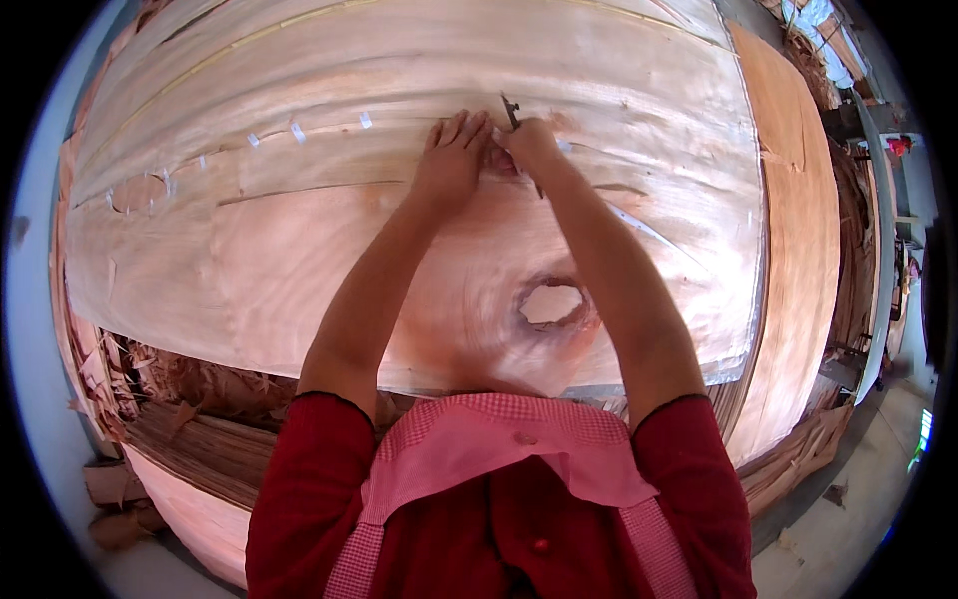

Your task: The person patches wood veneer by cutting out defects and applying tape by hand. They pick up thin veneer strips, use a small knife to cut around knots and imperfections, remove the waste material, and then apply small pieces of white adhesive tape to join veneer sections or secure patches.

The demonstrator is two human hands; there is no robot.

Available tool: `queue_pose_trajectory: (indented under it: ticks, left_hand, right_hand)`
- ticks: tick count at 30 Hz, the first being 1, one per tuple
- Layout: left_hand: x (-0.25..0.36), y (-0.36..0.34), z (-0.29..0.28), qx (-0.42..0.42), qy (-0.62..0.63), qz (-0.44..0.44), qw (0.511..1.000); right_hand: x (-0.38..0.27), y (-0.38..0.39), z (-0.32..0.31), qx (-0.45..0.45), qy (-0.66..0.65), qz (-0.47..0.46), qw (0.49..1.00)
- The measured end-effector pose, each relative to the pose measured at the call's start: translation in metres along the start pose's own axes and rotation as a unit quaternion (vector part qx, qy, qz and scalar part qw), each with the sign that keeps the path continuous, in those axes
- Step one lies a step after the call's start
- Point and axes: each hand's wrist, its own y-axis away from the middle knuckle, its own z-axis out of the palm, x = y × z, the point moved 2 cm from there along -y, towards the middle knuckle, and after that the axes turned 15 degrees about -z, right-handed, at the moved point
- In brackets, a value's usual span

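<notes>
A broad sheet of pale wood veneer lies in front of me. My left hand rests flat on it, fingers stretched out and pointing away from me. Just to its right, my right hand is closed around a dark, narrow hand tool, whose ends stick out above and below the fist. The exact kind of tool is hard to make out. Between the hands is a small reddish patch, partly covered by them. Nearer to me the veneer has a ragged knot hole. A long split runs left of my left hand.
Small white tape pieces cross a seam at the left. A thin yellowish strip curves across the far side. Stacked veneer and torn scraps lie below the near edge. An orange-brown sheet extends at the right.
</notes>
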Motion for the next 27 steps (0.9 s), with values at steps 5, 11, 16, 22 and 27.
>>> queue_pose_trajectory:
  ticks: [5,11,16,22,27]
  left_hand:
    - [0.000,0.002,0.001,0.010,0.017,-0.028,0.999]
    - [0.006,0.005,-0.007,0.068,0.159,-0.013,0.985]
    - [-0.009,0.004,0.000,0.041,0.177,0.039,0.983]
    - [0.004,0.015,0.009,0.081,-0.037,0.109,0.990]
    - [0.019,0.009,-0.010,-0.057,-0.098,0.054,0.992]
  right_hand:
    - [0.001,0.012,-0.034,0.064,0.282,-0.114,0.950]
    - [0.024,0.048,-0.001,0.032,-0.304,0.108,0.946]
    - [0.022,0.039,0.016,0.049,-0.328,0.110,0.937]
    - [0.035,0.028,0.006,-0.023,-0.046,-0.060,0.997]
    - [0.002,0.047,-0.061,0.000,0.052,-0.026,0.998]
